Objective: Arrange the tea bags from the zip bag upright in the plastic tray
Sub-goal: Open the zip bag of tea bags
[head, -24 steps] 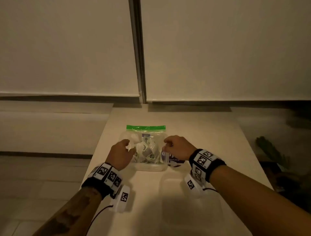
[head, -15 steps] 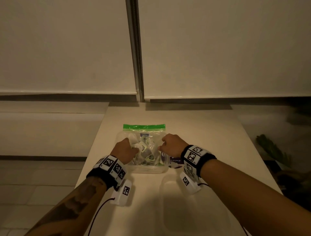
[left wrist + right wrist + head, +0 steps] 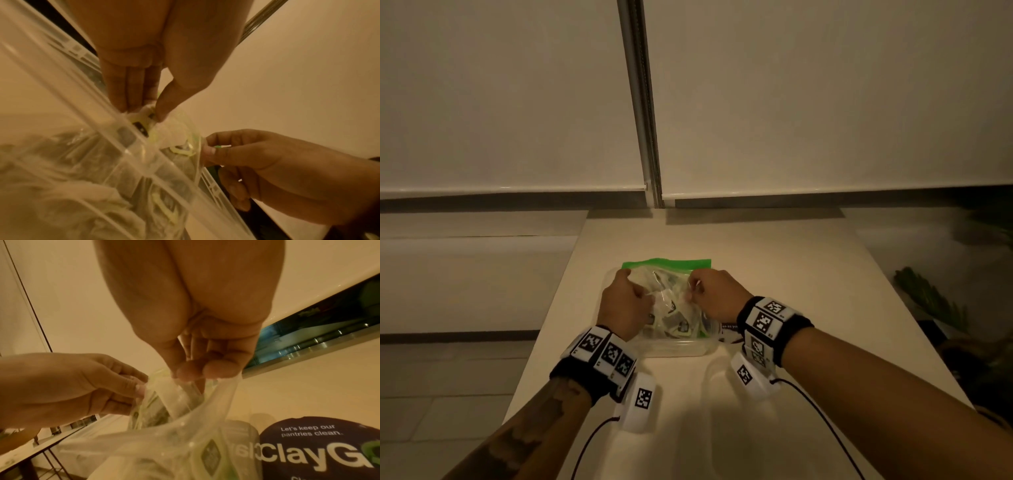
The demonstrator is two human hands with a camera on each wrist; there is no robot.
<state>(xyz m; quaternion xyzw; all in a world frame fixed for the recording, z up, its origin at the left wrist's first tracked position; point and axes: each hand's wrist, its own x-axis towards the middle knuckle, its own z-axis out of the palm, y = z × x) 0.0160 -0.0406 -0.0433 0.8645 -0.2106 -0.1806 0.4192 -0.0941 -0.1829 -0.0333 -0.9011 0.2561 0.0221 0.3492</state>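
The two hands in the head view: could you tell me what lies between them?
Between the left hand and the right hand lies the clear plastic of the zip bag, which both pinch, with tea bags inside; the head view shows this.

dark round label [image 3: 320, 449] reading "Let's keep our pantries clean." and "ClayG"

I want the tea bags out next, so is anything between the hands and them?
Yes: the clear zip bag with the green seal strip itself. The left hand and right hand each pinch its film from outside, and the tea bags lie inside it, over the clear plastic tray.
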